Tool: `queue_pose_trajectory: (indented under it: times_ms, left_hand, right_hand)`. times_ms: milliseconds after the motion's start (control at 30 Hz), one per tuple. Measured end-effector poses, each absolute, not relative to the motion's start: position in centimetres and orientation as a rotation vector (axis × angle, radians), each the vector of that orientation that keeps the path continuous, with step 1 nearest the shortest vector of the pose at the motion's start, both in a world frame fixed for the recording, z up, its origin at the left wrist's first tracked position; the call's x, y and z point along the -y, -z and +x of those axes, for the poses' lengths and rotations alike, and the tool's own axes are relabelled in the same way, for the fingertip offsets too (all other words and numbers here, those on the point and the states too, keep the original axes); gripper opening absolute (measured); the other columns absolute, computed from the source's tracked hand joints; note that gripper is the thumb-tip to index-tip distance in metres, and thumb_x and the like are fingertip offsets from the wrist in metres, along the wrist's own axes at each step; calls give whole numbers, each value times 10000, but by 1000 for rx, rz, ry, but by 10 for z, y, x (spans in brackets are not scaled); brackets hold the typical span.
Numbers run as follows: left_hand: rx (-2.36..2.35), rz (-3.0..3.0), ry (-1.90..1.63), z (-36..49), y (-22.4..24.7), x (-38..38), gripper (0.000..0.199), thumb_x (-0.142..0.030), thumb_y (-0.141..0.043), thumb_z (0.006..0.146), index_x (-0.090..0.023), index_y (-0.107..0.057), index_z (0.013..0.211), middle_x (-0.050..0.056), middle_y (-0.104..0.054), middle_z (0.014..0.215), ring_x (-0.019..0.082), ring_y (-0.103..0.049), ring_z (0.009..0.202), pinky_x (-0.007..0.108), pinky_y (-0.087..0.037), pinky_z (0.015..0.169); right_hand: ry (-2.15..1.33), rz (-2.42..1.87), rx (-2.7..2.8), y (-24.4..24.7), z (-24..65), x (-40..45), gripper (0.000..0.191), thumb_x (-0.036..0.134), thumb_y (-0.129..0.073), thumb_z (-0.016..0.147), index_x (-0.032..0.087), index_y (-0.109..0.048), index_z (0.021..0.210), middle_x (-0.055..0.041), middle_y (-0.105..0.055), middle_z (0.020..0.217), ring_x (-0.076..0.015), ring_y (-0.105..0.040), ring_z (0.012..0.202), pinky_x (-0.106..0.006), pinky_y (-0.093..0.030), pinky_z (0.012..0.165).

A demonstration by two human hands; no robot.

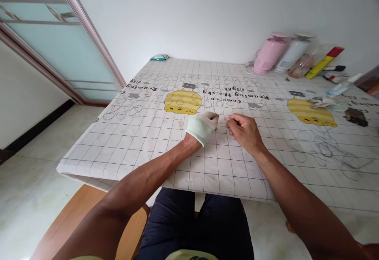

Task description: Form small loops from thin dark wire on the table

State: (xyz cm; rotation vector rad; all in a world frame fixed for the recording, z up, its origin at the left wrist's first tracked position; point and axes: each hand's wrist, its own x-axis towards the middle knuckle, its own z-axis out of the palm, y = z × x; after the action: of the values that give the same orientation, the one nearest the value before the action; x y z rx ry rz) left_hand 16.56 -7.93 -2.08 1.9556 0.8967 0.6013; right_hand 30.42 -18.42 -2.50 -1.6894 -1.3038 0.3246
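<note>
Worn on the curled left hand (pixel 209 118), just off the near right edge of the yellow bear print (pixel 182 102): a pale glove (pixel 199 126), off-white with a mint-green cuff, snug round the wrist. Spread flat on the cloth-covered desk (pixel 127 145), behind, beside and across that print: thin grey loops (pixel 226 79), some in rows, some clustered. Well to the print's right: loose grey strands (pixel 327 149), tangled, crossing.
</note>
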Motion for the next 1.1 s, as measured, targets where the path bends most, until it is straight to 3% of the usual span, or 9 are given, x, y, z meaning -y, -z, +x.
queue_pose_trajectory:
  times_ms: [200,467,600,800,1100]
  left_hand:
    - [-875,1999,-683,162,19,82,306,-216,-494,977,-224,-625,700,-29,-617,672,121,-668,671,243,-434,669]
    - [-597,2510,-785,160,30,90,271,-182,-495,1010,-236,-747,925,40,-666,810,179,-574,767,294,-379,688]
    - [-759,2289,-749,161,27,88,271,-195,-522,998,-236,-736,837,26,-670,772,166,-601,749,275,-408,685]
    - [-860,2025,-563,160,13,89,308,-214,-524,962,-225,-643,678,-10,-671,690,132,-625,640,258,-423,611]
    - [-829,1859,-517,162,13,83,302,-215,-522,934,-208,-609,645,-10,-671,695,117,-678,635,241,-475,630]
  right_hand:
    - [-385,-1707,1274,26,306,181,419,339,-599,976,239,-457,595,33,-448,510,-130,-404,469,-302,-305,464]
    - [-388,-1708,1397,31,322,180,393,463,-614,996,227,-586,683,33,-474,532,-140,-404,508,-310,-328,516]
    - [-145,-1703,1550,29,320,183,381,406,-568,1026,233,-536,688,34,-439,562,-147,-381,553,-321,-320,555]
    - [-64,-1651,1675,32,319,186,400,349,-529,1055,238,-418,687,29,-426,605,-147,-364,580,-317,-308,564]
    - [-206,-1643,1640,35,323,185,390,432,-541,1083,242,-478,749,31,-484,633,-146,-409,591,-313,-341,562]
